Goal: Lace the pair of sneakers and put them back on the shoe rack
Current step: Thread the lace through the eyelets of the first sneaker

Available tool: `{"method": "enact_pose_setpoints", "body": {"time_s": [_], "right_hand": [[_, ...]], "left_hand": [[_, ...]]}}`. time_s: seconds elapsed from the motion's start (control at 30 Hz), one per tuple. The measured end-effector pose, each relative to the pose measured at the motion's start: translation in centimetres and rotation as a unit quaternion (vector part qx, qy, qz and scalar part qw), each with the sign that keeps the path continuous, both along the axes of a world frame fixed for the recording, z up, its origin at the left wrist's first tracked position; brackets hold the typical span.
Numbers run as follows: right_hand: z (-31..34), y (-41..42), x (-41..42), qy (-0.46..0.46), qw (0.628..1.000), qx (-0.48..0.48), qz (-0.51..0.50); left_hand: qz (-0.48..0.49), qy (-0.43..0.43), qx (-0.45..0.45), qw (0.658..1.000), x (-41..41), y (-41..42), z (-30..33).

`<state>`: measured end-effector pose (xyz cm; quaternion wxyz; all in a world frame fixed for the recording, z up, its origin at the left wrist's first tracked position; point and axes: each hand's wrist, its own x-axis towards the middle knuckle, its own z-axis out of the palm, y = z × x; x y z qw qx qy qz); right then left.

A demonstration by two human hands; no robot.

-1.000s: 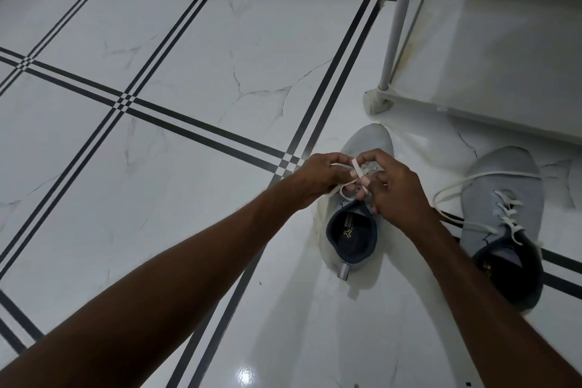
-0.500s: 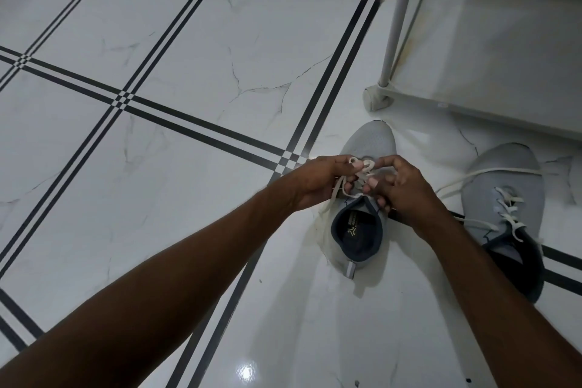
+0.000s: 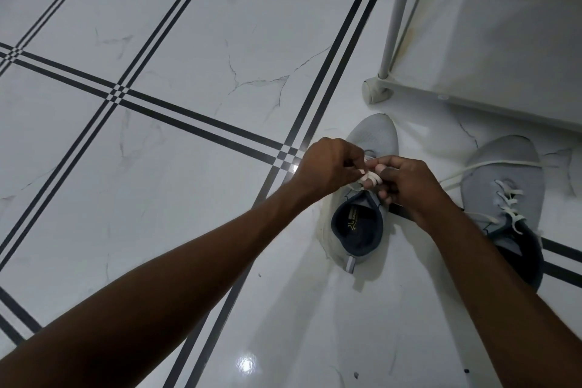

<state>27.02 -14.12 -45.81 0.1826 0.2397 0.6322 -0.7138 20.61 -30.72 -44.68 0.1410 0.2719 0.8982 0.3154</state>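
**Sneakers on the floor, lace pinched over the near one**

Sneakers sit on the tiled floor (image 3: 189, 41) in front of the rack (image 3: 491, 41), both toes pointing away from you. Your hands meet over the near sneaker (image 3: 362, 224), above its tongue. Your left hand (image 3: 327, 167) has its fingers curled and pinches a strand of the white lace (image 3: 370, 179) between thumb and fingertips. Your right hand (image 3: 409, 186) is curled too, its fingers gripping the lace from the other side, with a loop wound across between the two thumbs. The hands nearly touch at the fingertips. Just below your fingers lies the sneaker's dark open collar; beyond them its grey toe shows. Off to the right of your right hand stands the second sneaker (image 3: 504, 198), apart from your fingers, partly laced, with loose ends trailing across its toe and onto the floor.
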Motion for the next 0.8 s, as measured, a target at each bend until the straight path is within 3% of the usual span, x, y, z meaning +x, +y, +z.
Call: {"method": "enact_pose_setpoints", "body": {"time_s": [0.13, 0.2, 0.3, 0.37, 0.5, 0.57, 0.63, 0.7, 0.8], "right_hand": [[-0.5, 0.3, 0.1, -0.012, 1.0, -0.004, -0.012], [-0.5, 0.3, 0.1, -0.015, 1.0, -0.004, -0.011], [-0.3, 0.2, -0.1, -0.018, 1.0, -0.007, 0.023], [-0.6, 0.7, -0.1, -0.033, 0.998, -0.017, 0.055], [-0.9, 1.0, 0.3, -0.042, 0.998, -0.013, 0.046], [-0.6, 0.7, 0.3, -0.028, 0.999, 0.036, 0.025], [-1.1, 1.3, 0.3, -0.027, 0.987, 0.156, 0.003], [-2.0, 3.0, 0.6, -0.032, 0.943, 0.331, 0.006], [-2.5, 3.7, 1.9, 0.0, 0.909, 0.415, 0.037]], "left_hand": [[-0.065, -0.013, -0.054, 0.996, -0.7, -0.4, 0.3], [-0.089, 0.028, -0.083, 0.992, -0.8, -0.3, 0.5], [-0.057, 0.122, -0.099, 0.986, 0.3, 0.9, 0.2], [-0.016, 0.126, -0.077, 0.989, 1.1, 1.0, -0.6], [0.08, -0.032, 0.049, 0.995, 1.5, 0.5, -0.9], [0.087, -0.111, 0.092, 0.986, 1.2, 0.2, -0.5], [0.088, -0.199, 0.113, 0.969, 0.5, -1.5, -0.4], [0.107, -0.262, 0.128, 0.951, -0.1, -4.5, -1.0], [0.158, -0.343, 0.145, 0.914, 1.0, -6.9, -1.8]]}}
